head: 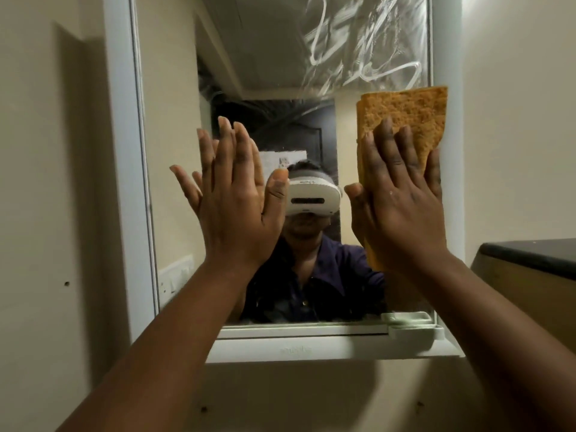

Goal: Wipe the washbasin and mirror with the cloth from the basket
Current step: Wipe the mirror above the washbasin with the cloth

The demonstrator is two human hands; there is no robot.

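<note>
A white-framed wall mirror (268,73) fills the middle of the head view, with wet smear marks on its upper right glass. My right hand (402,198) lies flat with straight fingers on a folded orange cloth (405,113), pressing it against the mirror's right side by the frame. My left hand (237,194) is raised with straight, spread fingers, its palm flat against the glass left of centre, holding nothing. The washbasin and the basket are out of view.
A narrow white shelf (311,349) runs under the mirror, with a small pale green tray (414,330) at its right end. A dark-topped cabinet (530,257) juts in at the right. Beige walls flank the mirror; a person wearing a headset is reflected.
</note>
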